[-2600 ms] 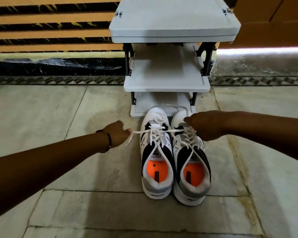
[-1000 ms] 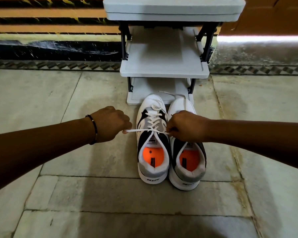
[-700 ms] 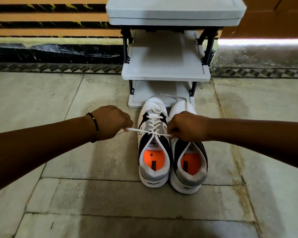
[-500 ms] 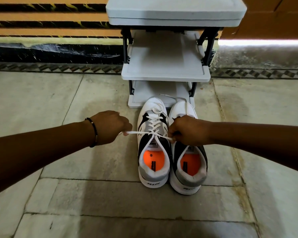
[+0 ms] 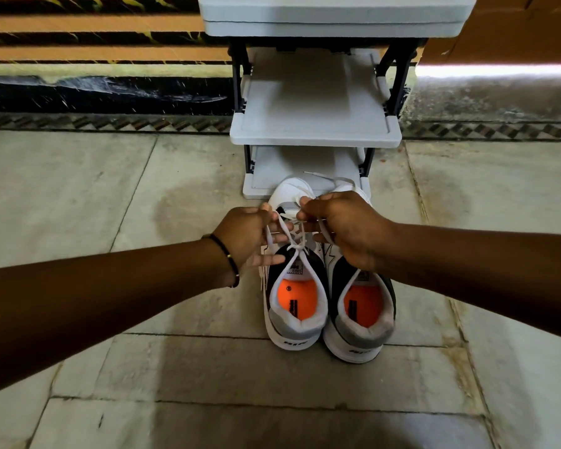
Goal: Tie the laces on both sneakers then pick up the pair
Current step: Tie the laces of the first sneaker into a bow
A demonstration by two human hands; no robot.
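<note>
i see two sneakers side by side on the stone floor [image 5: 110, 196], heels toward me at 6 o'clock, toes at 12 o'clock touching the base of a grey shoe rack [image 5: 314, 128]. the left sneaker [image 5: 297, 306] and the right sneaker [image 5: 361, 322] each carry dark lettering on the white heel edge; it looks like "rir" or similar, but i cannot read it surely. each orange insole bears a small black label, illegible. a printed tag sits on the left sneaker's tongue, text too small to read.

the left hand [image 5: 245, 234] has thumb and forefinger pinched on one strand of the white lace [image 5: 293, 243], the lower fingers spread loose. the right hand [image 5: 345, 228] is curled, fingers closed on the other strand, and covers the front of the right sneaker. both strands meet at a crossing over the left sneaker's tongue.

a dark bracelet [image 5: 227, 257] circles the left wrist. a loose lace end [image 5: 324, 178] lies on the rack's bottom shelf at 12 o'clock. behind the rack, a striped wall [image 5: 94, 27].
</note>
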